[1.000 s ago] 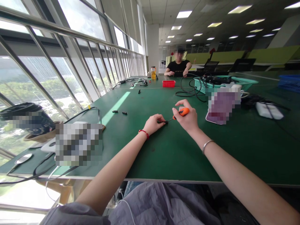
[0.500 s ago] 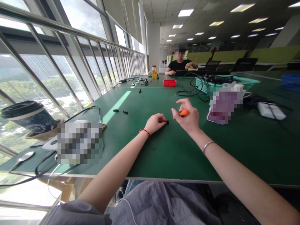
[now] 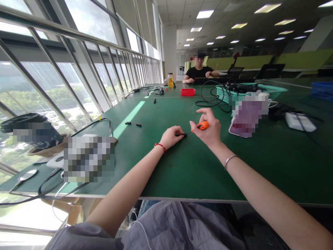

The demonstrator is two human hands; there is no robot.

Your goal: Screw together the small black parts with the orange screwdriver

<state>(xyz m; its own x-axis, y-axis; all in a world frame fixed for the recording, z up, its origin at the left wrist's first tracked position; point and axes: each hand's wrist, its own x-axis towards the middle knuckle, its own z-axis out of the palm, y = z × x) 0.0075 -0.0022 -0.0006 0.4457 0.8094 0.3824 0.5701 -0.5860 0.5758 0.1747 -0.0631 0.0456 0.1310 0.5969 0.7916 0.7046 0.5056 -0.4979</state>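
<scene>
On the green table, my left hand (image 3: 171,136) pinches a small black piece (image 3: 185,135) and holds it against the surface; its exact kind is too small to make out. My right hand (image 3: 209,125) grips a screwdriver (image 3: 203,126) by its orange and black handle, thumb and fingers around it. The thin shaft slants down to the left, and its tip meets the black piece by my left fingertips. Two more small black pieces, one (image 3: 128,123) beside the other (image 3: 138,125), lie to the left of my hands.
Farther off lie another small black piece (image 3: 154,101), a red tray (image 3: 187,92) and a teal basket (image 3: 273,89) with cables. A phone (image 3: 243,119) stands right; a cup (image 3: 39,133) is at the left edge. A person (image 3: 199,72) sits at the far end.
The screwdriver handle has turned slightly in my right hand. My left hand stays on the black piece. The whole view has shifted a little.
</scene>
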